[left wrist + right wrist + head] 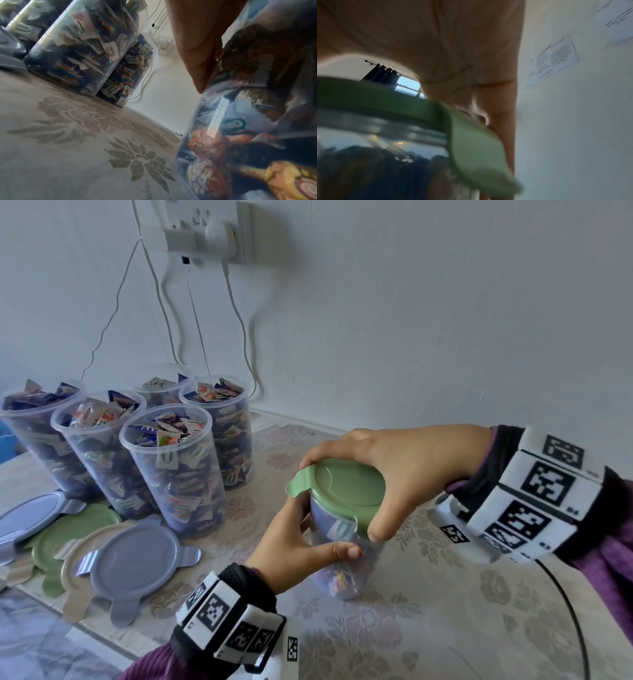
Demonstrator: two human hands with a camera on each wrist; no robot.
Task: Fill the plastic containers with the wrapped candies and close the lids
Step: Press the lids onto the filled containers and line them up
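A clear plastic container (342, 573) full of wrapped candies stands on the patterned cloth at the middle of the head view. A green lid (342, 484) sits on its mouth. My right hand (407, 474) spans the lid from above, fingers at its far rim and thumb on the near tab. My left hand (305, 546) grips the container's side below the lid, thumb across the front. In the left wrist view the container (248, 135) fills the right side, with a finger (197, 54) against it. The right wrist view has the green lid (471, 148) under my palm.
Several open containers (171, 467) full of candies stand at the back left. Loose lids, grey (133, 556), green (68, 532) and beige, lie stacked in front of them. White cables hang from a wall socket (212, 231). A black cable (568, 611) crosses the cloth at the right.
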